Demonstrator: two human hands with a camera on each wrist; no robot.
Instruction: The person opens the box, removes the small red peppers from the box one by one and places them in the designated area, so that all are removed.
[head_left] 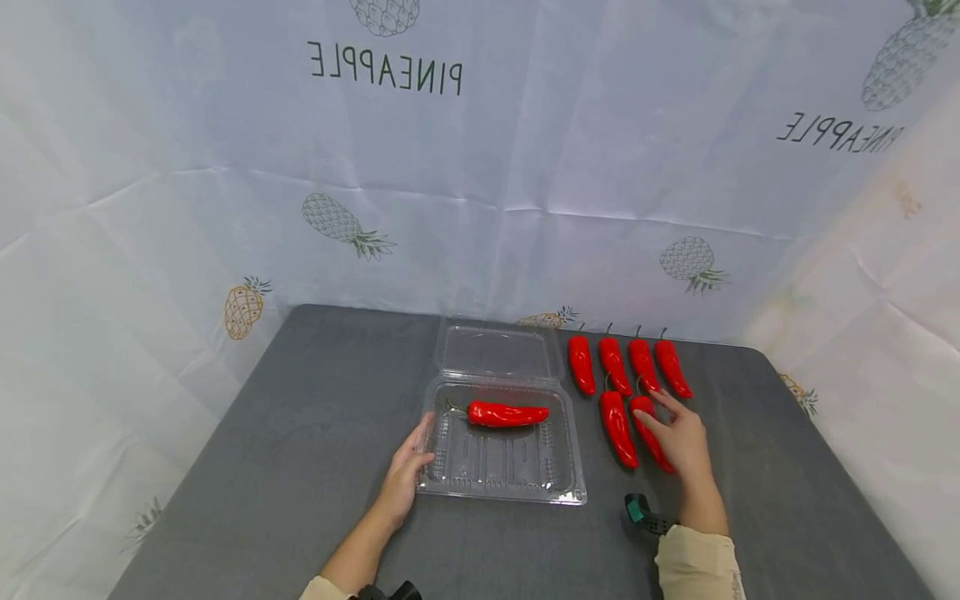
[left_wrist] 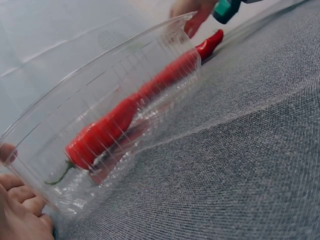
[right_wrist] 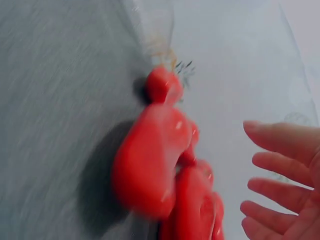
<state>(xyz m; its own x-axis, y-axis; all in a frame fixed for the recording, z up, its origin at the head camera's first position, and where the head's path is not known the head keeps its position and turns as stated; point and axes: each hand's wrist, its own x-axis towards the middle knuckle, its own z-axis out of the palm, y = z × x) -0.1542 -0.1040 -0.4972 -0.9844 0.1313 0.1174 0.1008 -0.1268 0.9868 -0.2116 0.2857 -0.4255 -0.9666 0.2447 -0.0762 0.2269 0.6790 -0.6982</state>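
My left hand [head_left: 402, 475] grips the left edge of a clear plastic clamshell box [head_left: 487, 467], thumb at the rim and fingers along the outer wall. Inside lies one red chili pepper [head_left: 507, 414], sideways, its green stem to the left. Over to the right, my right hand [head_left: 681, 437] reaches over a red pepper [head_left: 654, 448] in the front row, thumb and fingers spread. In the right wrist view those fingers stand apart from the blurred peppers [right_wrist: 145, 165], with nothing between them. Another front-row pepper [head_left: 618, 429] lies just left of that hand.
Several more red peppers [head_left: 581, 364] form a back row near the table's far edge, stems pointing away. The box's hinged lid [head_left: 498, 350] lies folded back behind it. A pineapple-print curtain [head_left: 495, 150] hangs behind the dark grey table [head_left: 315, 433].
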